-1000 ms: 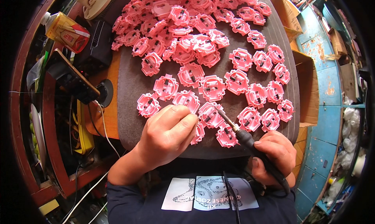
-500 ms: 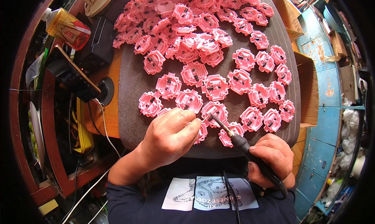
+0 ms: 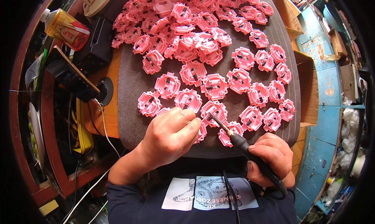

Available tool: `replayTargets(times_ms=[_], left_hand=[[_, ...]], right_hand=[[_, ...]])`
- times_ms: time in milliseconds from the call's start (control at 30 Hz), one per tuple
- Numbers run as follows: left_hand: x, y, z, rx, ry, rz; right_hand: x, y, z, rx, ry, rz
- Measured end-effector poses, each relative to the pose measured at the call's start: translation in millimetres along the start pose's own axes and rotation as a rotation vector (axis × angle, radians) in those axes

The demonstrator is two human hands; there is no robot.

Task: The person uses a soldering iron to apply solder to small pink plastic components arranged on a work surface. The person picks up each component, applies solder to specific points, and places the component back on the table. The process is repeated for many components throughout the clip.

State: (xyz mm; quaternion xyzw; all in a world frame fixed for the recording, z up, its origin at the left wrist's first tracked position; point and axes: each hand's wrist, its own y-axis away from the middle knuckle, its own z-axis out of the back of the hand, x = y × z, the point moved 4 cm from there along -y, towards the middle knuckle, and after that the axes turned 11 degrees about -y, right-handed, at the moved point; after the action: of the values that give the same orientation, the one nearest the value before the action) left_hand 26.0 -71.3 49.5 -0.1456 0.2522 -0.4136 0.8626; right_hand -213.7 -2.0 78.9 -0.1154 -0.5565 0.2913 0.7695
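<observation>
A soldering iron with a black handle is gripped in my right hand. Its metal tip points up and left, over a pink plastic housing that has small black parts inside. My left hand is closed in a pinch just left of that housing, and whatever lies between its fingertips is too small or hidden to name. Another pink housing sits right above the left knuckles. Below the iron's tip, a further pink housing is partly covered by the iron.
Many similar pink housings lie spread and heaped across the dark grey work surface. To the left are a phone on a stand, a bottle and a white cable. Cardboard boxes and blue cabinets line the right.
The view has shifted very slightly, so the housings appear a little further left. Both hands and the soldering iron keep nearly the same place and grip.
</observation>
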Motion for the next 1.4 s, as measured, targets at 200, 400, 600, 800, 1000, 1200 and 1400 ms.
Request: replayTargets(times_ms=[200, 400, 600, 800, 1000, 1200, 1400], left_hand=[[-0.1, -1.4, -1.4, -0.009, 0.002, 0.003], [-0.1, -2.9, -1.6, 0.025, -0.007, 0.009], [-0.1, -4.9, -2.8, 0.045, -0.027, 0.023], [0.3, -2.1, 2.9, 0.000, -0.053, 0.036], [0.5, 3.2, 12.2, -0.084, -0.020, 0.073], [0.3, 6.8, 17.3, -0.063, -0.015, 0.051], [-2.0, 7.7, 21.3, -0.084, 0.007, 0.034]], right_hand=[[-0.8, 1.1, -0.4, 0.001, 0.000, 0.002], [-0.4, 0.8, -1.0, 0.009, -0.001, 0.003], [-0.6, 1.4, -1.8, 0.007, 0.000, 0.011], [1.8, 0.6, -1.4, -0.009, 0.016, 0.013], [2.8, 1.9, -2.5, -0.006, 0.016, 0.009], [2.6, 1.3, -4.6, -0.003, 0.013, 0.006], [6.1, 2.1, -1.1, -0.011, 0.041, -0.017]])
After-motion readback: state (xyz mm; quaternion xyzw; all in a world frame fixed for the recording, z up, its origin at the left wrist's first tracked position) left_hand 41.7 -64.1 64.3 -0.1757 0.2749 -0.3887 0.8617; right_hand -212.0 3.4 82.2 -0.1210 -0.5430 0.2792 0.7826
